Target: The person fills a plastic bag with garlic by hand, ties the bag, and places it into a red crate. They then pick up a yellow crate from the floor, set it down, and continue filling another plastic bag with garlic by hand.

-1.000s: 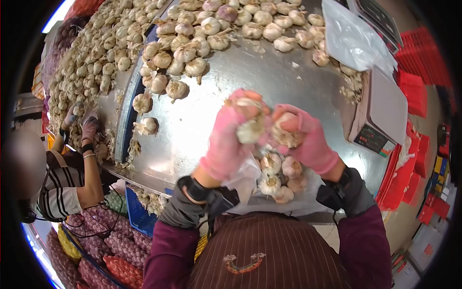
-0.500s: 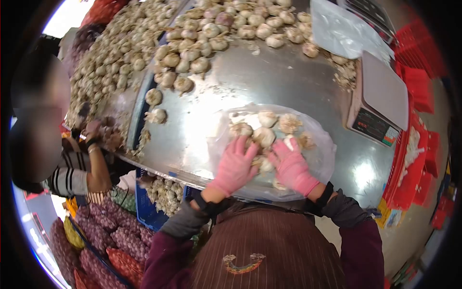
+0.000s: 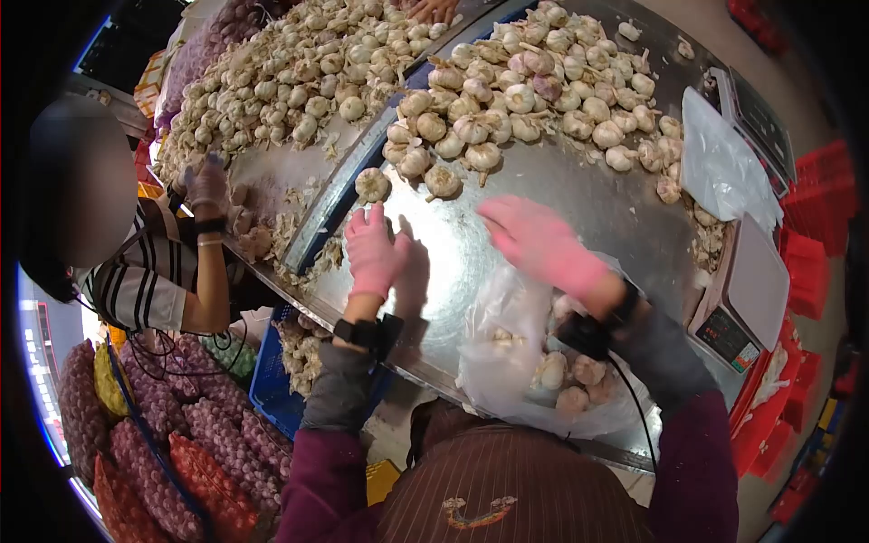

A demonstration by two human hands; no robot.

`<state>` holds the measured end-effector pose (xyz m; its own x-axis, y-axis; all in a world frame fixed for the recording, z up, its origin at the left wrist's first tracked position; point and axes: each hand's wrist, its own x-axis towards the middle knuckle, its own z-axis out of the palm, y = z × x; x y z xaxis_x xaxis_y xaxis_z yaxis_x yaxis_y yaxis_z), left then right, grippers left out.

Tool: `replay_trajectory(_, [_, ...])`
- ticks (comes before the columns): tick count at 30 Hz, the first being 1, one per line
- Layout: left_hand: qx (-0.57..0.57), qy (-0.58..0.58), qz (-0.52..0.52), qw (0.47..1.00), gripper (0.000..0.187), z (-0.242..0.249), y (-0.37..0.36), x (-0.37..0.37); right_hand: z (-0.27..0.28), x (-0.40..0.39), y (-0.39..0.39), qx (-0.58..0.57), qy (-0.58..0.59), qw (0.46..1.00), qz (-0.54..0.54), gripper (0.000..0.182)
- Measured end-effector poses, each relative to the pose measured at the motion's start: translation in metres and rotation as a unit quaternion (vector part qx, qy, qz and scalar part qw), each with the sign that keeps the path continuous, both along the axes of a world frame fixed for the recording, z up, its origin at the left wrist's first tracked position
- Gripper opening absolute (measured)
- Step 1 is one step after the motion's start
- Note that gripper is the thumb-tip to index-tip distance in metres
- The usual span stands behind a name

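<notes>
Both my hands wear pink gloves and reach out over a shiny steel table. My left hand is open, fingers spread, just short of two loose garlic bulbs. My right hand is open too, palm down, holding nothing, below the big garlic pile. A clear plastic bag with several garlic bulbs in it lies at the table's near edge, under my right forearm.
A second garlic heap covers the neighbouring table on the left, where another person in a striped shirt works with gloved hands. A scale and spare bags sit at right. Red mesh sacks and a blue crate stand below.
My hands left the garlic in the bag and reached forward toward the pile. The bag now lies slumped at the table's near edge. My view has shifted to the left.
</notes>
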<state>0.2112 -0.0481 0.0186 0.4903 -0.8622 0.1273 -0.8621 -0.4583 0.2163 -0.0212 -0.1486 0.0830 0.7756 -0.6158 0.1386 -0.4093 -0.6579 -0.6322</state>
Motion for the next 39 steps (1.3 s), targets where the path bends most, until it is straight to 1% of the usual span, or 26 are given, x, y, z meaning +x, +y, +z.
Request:
replay_trajectory(3, [0.144,0.088,0.019,0.985,0.038,-0.012,-0.030,0.027,-0.062,0.105,-0.053,-0.070,0.140,0.987,0.032,0.036])
replay_trajectory(6, [0.111,0.155,-0.045,0.981,0.032,-0.025,-0.028,0.045,-0.073,0.140,-0.059,-0.077,0.306,0.947,0.063,0.037])
replay_trajectory(7, [-0.016,0.280,-0.099,0.955,0.025,-0.044,-0.019,0.055,-0.095,0.145,-0.062,-0.104,0.230,0.966,0.056,0.038])
replay_trajectory(8, [-0.059,0.589,-0.026,0.806,0.020,-0.034,-0.012,0.055,-0.099,0.146,-0.064,0.022,0.158,0.986,0.057,0.033])
replay_trajectory(9, [-0.099,0.824,0.051,0.556,0.016,-0.014,-0.006,0.049,-0.096,0.145,-0.063,0.152,0.085,0.983,0.052,0.029])
replay_trajectory(10, [-0.147,0.883,0.103,0.433,0.014,0.002,0.000,0.037,-0.083,0.139,-0.056,0.405,-0.006,0.914,0.015,0.024])
replay_trajectory(11, [-0.195,0.922,0.148,0.298,0.013,0.012,0.004,0.026,-0.062,0.129,-0.044,0.625,-0.093,0.775,-0.026,0.021])
replay_trajectory(12, [-0.200,0.944,0.134,0.225,0.017,0.013,0.007,0.020,-0.037,0.123,-0.028,0.684,-0.177,0.705,-0.055,0.024])
replay_trajectory(13, [-0.211,0.960,0.107,0.150,0.019,0.008,0.010,0.015,-0.034,0.117,-0.017,0.686,-0.172,0.704,-0.058,0.024])
replay_trajectory(16, [-0.235,0.951,0.097,0.174,0.023,0.010,0.011,-0.010,-0.035,0.094,-0.002,0.746,-0.275,0.602,-0.078,0.036])
replay_trajectory(18, [-0.248,0.865,0.098,0.425,0.021,0.016,0.009,-0.025,-0.038,0.084,0.001,0.724,-0.279,0.621,-0.114,0.036])
replay_trajectory(19, [-0.245,0.869,0.091,0.420,0.021,0.019,0.008,-0.028,-0.037,0.080,0.003,0.705,-0.281,0.635,-0.142,0.035])
replay_trajectory(20, [-0.175,0.809,0.041,0.560,0.026,0.023,0.007,-0.029,-0.024,0.075,0.009,0.598,-0.240,0.747,-0.163,0.035])
replay_trajectory(21, [-0.099,0.723,-0.010,0.684,0.036,0.026,0.005,-0.029,-0.022,0.075,0.016,0.594,-0.243,0.748,-0.168,0.035])
replay_trajectory(22, [-0.076,0.772,-0.011,0.631,0.056,0.029,0.003,-0.034,-0.023,0.076,0.023,0.577,-0.249,0.764,-0.150,0.037])
replay_trajectory(25, [-0.097,0.796,-0.094,0.590,0.061,0.026,0.008,-0.042,-0.046,0.075,0.023,0.625,-0.222,0.746,-0.064,0.046])
replay_trajectory(26, [-0.091,0.796,-0.097,0.591,0.061,0.028,0.009,-0.043,-0.065,0.079,0.026,0.297,-0.201,0.933,0.001,0.048])
replay_trajectory(27, [-0.111,0.815,-0.060,0.565,0.056,0.032,0.011,-0.043,-0.049,0.089,0.026,-0.073,-0.147,0.985,0.062,0.050])
replay_trajectory(28, [-0.129,0.832,-0.024,0.539,0.053,0.036,0.012,-0.042,-0.030,0.091,0.019,0.410,-0.105,0.906,0.007,0.046])
replay_trajectory(30, [-0.148,0.851,-0.015,0.504,0.046,0.001,0.021,-0.028,-0.055,0.131,0.003,0.156,-0.060,0.977,-0.129,0.048])
replay_trajectory(31, [-0.141,0.849,-0.018,0.508,0.046,0.003,0.025,-0.028,-0.057,0.149,-0.018,0.110,0.001,0.989,-0.094,0.047])
replay_trajectory(33, [-0.209,0.891,0.114,0.387,0.052,0.009,0.030,-0.023,-0.069,0.168,-0.052,0.059,0.054,0.995,-0.060,0.046])
replay_trajectory(34, [-0.209,0.888,0.111,0.393,0.052,0.012,0.032,-0.019,-0.085,0.176,-0.062,0.011,0.145,0.989,-0.027,0.042])
replay_trajectory(36, [-0.254,0.931,0.076,0.251,0.052,0.016,0.044,-0.011,-0.085,0.180,-0.062,-0.032,0.230,0.973,0.012,0.038])
replay_trajectory(37, [-0.280,0.942,0.059,0.174,0.052,0.016,0.049,-0.009,-0.077,0.173,-0.059,0.169,0.142,0.975,-0.023,0.031])
replay_trajectory(39, [-0.299,0.943,0.032,0.143,0.055,0.012,0.060,-0.005,-0.061,0.157,-0.051,0.542,-0.034,0.835,-0.088,0.020])
